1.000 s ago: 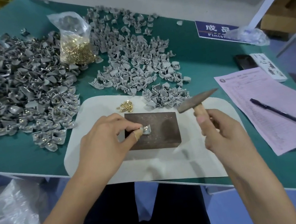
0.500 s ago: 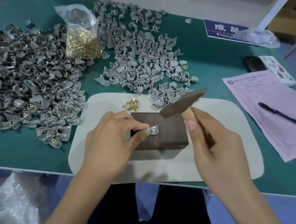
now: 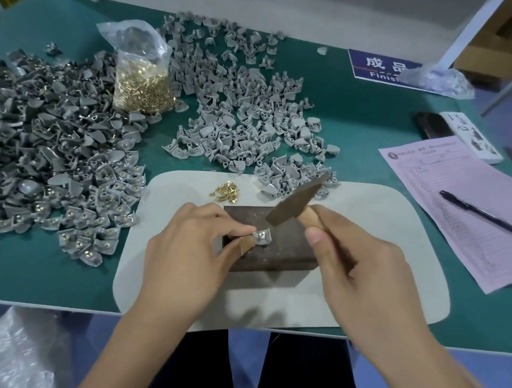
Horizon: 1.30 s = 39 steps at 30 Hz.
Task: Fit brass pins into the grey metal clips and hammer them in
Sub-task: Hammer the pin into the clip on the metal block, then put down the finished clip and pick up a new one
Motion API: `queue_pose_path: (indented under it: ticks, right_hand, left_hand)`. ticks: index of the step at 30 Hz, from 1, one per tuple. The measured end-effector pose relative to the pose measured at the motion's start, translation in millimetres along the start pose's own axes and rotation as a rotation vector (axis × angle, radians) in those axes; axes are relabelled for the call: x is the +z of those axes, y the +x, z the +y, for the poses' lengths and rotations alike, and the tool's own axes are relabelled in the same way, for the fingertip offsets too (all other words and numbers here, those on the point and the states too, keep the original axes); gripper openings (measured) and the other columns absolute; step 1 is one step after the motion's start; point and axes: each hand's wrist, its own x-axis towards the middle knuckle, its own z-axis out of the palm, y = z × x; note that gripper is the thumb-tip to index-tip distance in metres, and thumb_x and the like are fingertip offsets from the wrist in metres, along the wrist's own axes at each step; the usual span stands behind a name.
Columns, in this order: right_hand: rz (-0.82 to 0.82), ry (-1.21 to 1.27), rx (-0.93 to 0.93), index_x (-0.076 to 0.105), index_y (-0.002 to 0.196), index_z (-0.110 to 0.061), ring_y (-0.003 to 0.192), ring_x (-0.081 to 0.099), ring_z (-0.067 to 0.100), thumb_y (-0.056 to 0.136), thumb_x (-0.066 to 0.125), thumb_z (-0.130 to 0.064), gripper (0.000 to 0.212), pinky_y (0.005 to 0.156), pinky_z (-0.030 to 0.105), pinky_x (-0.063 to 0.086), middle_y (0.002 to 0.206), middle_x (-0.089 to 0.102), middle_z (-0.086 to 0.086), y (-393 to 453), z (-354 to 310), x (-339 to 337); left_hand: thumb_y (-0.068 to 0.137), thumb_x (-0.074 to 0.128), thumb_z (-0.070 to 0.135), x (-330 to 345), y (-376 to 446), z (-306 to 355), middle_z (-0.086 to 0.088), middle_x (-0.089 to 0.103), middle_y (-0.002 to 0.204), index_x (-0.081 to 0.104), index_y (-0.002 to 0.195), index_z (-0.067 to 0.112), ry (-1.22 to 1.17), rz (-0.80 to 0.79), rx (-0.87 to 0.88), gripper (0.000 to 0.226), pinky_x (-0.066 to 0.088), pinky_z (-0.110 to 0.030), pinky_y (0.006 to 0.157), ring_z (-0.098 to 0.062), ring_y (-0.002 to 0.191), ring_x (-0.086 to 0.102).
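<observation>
A single grey clip [image 3: 263,236] is held flat on the dark metal block [image 3: 278,257], pinched at its left edge between thumb and forefinger of the left hand [image 3: 191,257]; a pin can be made out seated in the clip, though its colour is hard to read under the glare. The hammer [image 3: 296,202] is gripped by the right hand [image 3: 356,265], fingers curled tight round the wooden handle close to the head, with the head poised just above and right of the clip; contact cannot be confirmed. Step is judged to be the strike. The clip is judged small, light and rigid, likely to skate on the hard block if not pinned down, so hold is best kept at the edge well clear of the pin, fingertips being very near the strike point. The pin is judged soft enough to bend under an off-axis blow, so short square taps are called for. A few loose brass pins [image 3: 226,192] lie on the pale mat [image 3: 367,209] just behind the block, the bulk in a clear bag [image 3: 140,78] further back. Clips with pins fitted are heaped left [image 3: 22,147], unfitted clips are spread behind the mat [image 3: 246,121]. A pen [image 3: 482,215] rests on a pink form [image 3: 448,190] to the right.
</observation>
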Motion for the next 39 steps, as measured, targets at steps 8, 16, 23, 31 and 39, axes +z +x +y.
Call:
queue_pose_path:
  ticks: [8,16,23,31,39]
  right_hand:
    - [0.078,-0.048,-0.074,0.057,0.128,-0.046,0.088,0.064,-0.002,0.101,0.048,-0.05,0.029,0.065,0.019,0.049,0.11,0.068,-0.027,-10,2,2]
    - [0.106,-0.035,-0.071,0.06,0.128,-0.044,0.091,0.065,-0.001,0.1,0.048,-0.049,0.03,0.065,0.023,0.051,0.106,0.071,-0.025,-7,3,3]
    - [0.078,-0.071,-0.059,0.055,0.129,-0.045,0.08,0.061,0.009,0.099,0.045,-0.053,0.032,0.058,0.027,0.048,0.096,0.073,-0.019,-4,4,-2]
    - [0.023,-0.167,-0.01,0.051,0.13,-0.052,0.097,0.06,0.005,0.1,0.043,-0.055,0.031,0.059,0.019,0.044,0.11,0.069,-0.028,1,10,-10]
    - [0.071,-0.422,0.338,0.058,0.144,-0.03,0.097,0.053,0.033,0.099,0.053,-0.016,0.047,0.069,0.038,0.035,0.106,0.061,0.005,1,59,-10]
  left_hand:
    - [0.082,0.069,0.058,-1,-2,0,0.03,0.061,0.093,0.074,0.089,0.05,-0.003,-0.014,-0.014,0.011,0.048,-0.033,0.068,0.0,0.092,0.05]
    - [0.082,0.07,0.059,0,-3,-1,0.028,0.062,0.094,0.072,0.087,0.052,-0.002,-0.008,-0.001,0.009,0.046,-0.031,0.065,-0.002,0.093,0.051]
    - [0.081,0.07,0.058,0,-1,-2,0.027,0.062,0.094,0.072,0.087,0.052,0.014,-0.014,-0.002,0.009,0.043,-0.028,0.064,0.0,0.092,0.051]
    - [0.08,0.066,0.061,-2,-1,-1,0.03,0.061,0.096,0.063,0.077,0.062,0.014,-0.042,0.003,0.005,0.039,-0.024,0.062,0.002,0.094,0.05]
    - [0.082,0.066,0.06,0,-2,-1,0.031,0.06,0.099,0.071,0.09,0.055,0.04,-0.048,0.001,0.011,0.04,-0.025,0.063,0.0,0.098,0.05]
